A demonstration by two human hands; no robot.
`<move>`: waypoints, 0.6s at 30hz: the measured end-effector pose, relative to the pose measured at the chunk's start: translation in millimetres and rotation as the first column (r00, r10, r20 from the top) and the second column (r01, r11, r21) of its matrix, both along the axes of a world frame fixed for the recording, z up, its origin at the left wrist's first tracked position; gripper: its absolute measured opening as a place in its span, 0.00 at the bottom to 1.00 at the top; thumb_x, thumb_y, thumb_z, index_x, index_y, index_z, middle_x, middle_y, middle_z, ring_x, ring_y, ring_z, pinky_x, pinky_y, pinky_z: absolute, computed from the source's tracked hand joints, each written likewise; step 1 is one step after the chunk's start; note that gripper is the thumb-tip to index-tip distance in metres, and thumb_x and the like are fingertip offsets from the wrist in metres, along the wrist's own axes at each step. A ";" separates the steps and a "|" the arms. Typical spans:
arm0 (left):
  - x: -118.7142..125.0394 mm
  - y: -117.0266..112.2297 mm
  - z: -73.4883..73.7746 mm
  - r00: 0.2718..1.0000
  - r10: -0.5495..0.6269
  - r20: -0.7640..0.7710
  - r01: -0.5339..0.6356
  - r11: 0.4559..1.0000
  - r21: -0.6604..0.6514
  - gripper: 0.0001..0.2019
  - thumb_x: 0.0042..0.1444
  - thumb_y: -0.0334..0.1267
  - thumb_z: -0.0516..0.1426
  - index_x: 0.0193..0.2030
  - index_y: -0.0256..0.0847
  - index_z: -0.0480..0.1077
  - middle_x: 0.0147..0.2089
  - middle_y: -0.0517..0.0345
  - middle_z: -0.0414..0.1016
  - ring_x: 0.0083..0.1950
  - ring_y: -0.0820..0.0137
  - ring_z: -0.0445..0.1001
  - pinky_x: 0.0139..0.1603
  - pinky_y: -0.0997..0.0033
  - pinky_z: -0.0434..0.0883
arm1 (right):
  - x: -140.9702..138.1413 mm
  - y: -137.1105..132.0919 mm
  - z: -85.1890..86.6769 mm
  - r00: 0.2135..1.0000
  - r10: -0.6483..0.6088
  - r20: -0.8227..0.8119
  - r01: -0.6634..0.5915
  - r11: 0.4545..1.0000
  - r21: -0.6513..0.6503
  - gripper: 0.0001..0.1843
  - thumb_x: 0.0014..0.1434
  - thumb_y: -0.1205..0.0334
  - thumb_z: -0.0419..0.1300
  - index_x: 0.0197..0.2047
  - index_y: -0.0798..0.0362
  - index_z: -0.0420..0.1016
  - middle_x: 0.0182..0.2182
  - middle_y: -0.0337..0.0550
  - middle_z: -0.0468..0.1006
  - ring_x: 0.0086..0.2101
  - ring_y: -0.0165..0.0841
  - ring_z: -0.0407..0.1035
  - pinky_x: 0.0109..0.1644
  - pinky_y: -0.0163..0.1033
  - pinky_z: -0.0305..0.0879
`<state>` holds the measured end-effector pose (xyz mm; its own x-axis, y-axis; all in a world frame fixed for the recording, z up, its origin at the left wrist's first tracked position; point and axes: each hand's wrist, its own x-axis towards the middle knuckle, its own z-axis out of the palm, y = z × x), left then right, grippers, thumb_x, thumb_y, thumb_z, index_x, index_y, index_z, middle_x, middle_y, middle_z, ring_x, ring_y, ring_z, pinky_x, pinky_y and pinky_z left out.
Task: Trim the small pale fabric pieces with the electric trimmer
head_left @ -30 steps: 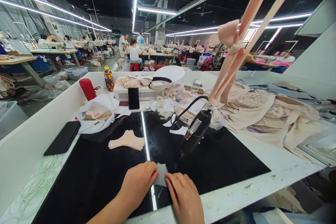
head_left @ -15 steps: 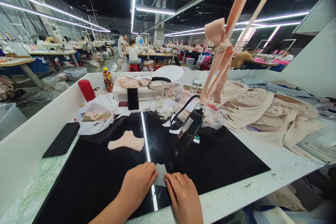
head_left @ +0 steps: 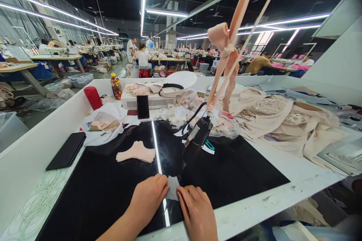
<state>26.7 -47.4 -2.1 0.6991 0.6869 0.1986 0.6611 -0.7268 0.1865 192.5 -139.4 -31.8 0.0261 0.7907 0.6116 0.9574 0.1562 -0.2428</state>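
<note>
A small light-grey piece of fabric [head_left: 173, 188] lies on the glossy black work surface [head_left: 102, 196] between my two hands. My left hand [head_left: 151, 192] has its fingers closed on the piece's left edge. At the right edge, my right hand [head_left: 196, 205] pinches it with thumb and fingers. Beyond my left hand lies a stack of peach fabric cut pieces [head_left: 135, 152]. A dark hand tool [head_left: 199, 130] with a cord hangs from knotted peach fabric straps [head_left: 227, 51], tilted above the surface.
Beige garments [head_left: 268, 109] are heaped at the right. A phone [head_left: 143, 107] stands at the back before a white box [head_left: 158, 101]. To the left are a white plastic bag [head_left: 106, 120], a black flat case [head_left: 66, 150] and pale green loops [head_left: 36, 203]. A drink bottle [head_left: 115, 86] stands behind.
The hanging tool and its straps have swung to the left, uncovering more of a green clip on white paper. My hands and the grey piece have hardly moved.
</note>
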 end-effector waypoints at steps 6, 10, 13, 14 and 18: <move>0.1 -1.0 2.2 1.000 -0.004 -0.019 0.005 1.000 0.025 0.06 0.69 0.32 0.57 0.38 0.43 0.69 0.35 0.63 0.75 0.34 0.68 0.77 0.31 0.72 0.65 | -1.8 -1.4 -1.0 1.000 -0.009 -0.007 0.009 1.000 -0.022 0.17 0.77 0.62 0.44 0.45 0.51 0.73 0.32 0.42 0.76 0.31 0.37 0.68 0.37 0.42 0.55; -0.2 -1.3 1.4 1.000 -0.005 -0.028 0.007 0.998 0.063 0.06 0.69 0.32 0.57 0.38 0.43 0.69 0.35 0.63 0.74 0.32 0.69 0.76 0.29 0.71 0.65 | -4.2 -2.0 -1.9 0.999 -0.033 -0.008 0.033 0.999 -0.026 0.17 0.77 0.62 0.44 0.44 0.50 0.73 0.31 0.41 0.75 0.30 0.38 0.67 0.37 0.43 0.54; -1.2 0.3 0.9 0.999 -0.002 -0.033 0.006 0.993 0.119 0.07 0.70 0.32 0.55 0.38 0.42 0.69 0.35 0.61 0.73 0.33 0.67 0.75 0.32 0.70 0.67 | -3.3 -1.7 -3.3 0.999 -0.037 0.006 0.037 0.999 -0.028 0.17 0.77 0.62 0.44 0.43 0.49 0.73 0.30 0.41 0.75 0.30 0.38 0.67 0.36 0.43 0.53; -1.4 0.7 1.0 0.999 -0.003 -0.036 0.008 0.990 0.140 0.08 0.70 0.31 0.53 0.38 0.42 0.69 0.35 0.59 0.73 0.34 0.65 0.74 0.33 0.68 0.68 | -2.6 -1.5 -3.8 0.999 -0.031 0.012 0.031 0.999 -0.035 0.17 0.76 0.62 0.44 0.44 0.49 0.73 0.30 0.41 0.75 0.30 0.38 0.68 0.36 0.43 0.53; -0.1 -0.9 1.7 0.998 -0.066 -0.016 0.068 0.976 0.207 0.13 0.71 0.27 0.48 0.38 0.40 0.70 0.36 0.56 0.72 0.37 0.63 0.73 0.40 0.63 0.72 | -0.6 -0.9 -4.3 1.000 -0.013 0.019 0.014 0.999 -0.051 0.15 0.76 0.62 0.46 0.44 0.49 0.73 0.31 0.40 0.75 0.30 0.37 0.68 0.36 0.42 0.53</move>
